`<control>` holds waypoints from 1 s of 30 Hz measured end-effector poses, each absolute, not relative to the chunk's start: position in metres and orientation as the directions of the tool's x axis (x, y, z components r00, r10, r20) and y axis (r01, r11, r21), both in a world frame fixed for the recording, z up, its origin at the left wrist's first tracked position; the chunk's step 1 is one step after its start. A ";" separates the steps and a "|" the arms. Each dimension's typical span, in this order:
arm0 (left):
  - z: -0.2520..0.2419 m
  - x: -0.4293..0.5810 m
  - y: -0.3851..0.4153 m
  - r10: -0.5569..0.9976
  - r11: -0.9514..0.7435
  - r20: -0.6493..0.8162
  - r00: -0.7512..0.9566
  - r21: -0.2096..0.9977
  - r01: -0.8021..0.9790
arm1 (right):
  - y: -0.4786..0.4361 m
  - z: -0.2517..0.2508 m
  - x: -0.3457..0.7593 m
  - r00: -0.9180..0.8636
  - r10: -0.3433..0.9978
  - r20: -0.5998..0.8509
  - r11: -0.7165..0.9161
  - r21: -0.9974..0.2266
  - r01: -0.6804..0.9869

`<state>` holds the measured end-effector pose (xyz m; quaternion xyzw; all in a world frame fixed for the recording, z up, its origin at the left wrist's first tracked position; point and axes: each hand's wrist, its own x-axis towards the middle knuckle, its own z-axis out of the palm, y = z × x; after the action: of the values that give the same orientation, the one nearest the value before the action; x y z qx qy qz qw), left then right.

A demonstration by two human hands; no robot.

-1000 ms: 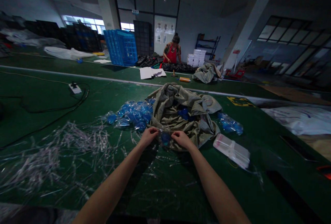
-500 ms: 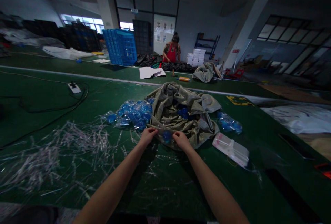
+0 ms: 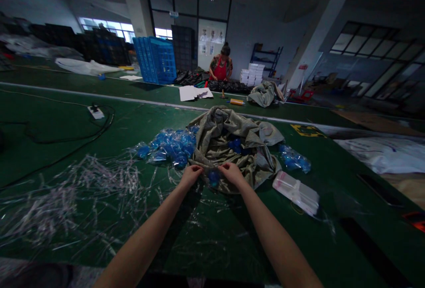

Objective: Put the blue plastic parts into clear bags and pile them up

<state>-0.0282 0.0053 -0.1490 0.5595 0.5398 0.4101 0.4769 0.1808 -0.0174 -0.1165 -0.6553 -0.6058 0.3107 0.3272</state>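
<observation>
Between my hands hangs a clear plastic bag with a blue item (image 3: 213, 177) in it; the item's kind is too dark to make out. My left hand (image 3: 190, 176) pinches the bag's left side. At its upper right, my right hand (image 3: 231, 173) is closed on the bag's edge. Just behind lies a crumpled grey-green cloth sack (image 3: 212, 130), its mouth open, with loose blue items (image 3: 235, 145) inside. Left of the sack is a pile of bagged blue items (image 3: 172, 144). More bagged blue items (image 3: 294, 158) lie to its right.
Torn clear plastic strips (image 3: 86, 186) litter the green table (image 3: 139, 117) at left. A stack of clear bags (image 3: 297, 192) lies at right. A power strip (image 3: 96, 112) with cables sits far left. Across the table, a person in a red apron (image 3: 219, 72) works near a blue crate (image 3: 154, 60).
My right hand has moved slightly up and to the left along the bag's edge. My left hand stays almost where it was.
</observation>
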 end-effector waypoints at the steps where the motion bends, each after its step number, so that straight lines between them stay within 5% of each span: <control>1: -0.149 -0.028 0.006 0.995 0.039 -0.058 0.079 0.976 0.216 | -0.014 -0.118 0.179 0.059 0.998 -0.003 -0.036 -0.815 0.578; 16: -0.155 -0.030 0.008 0.994 0.035 -0.055 0.093 0.979 0.200 | 0.004 -0.152 0.181 0.128 0.992 0.006 -0.049 -0.906 0.421; 30: -0.150 -0.035 0.004 0.981 -0.037 0.003 0.194 0.984 0.174 | -0.002 -0.135 0.196 -0.065 0.998 0.019 0.041 -0.933 0.357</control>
<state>-0.0354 0.0044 -0.1503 0.5933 0.4865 0.4081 0.4947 0.1965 -0.0018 -0.1354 -0.5596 -0.6051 0.4078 0.3928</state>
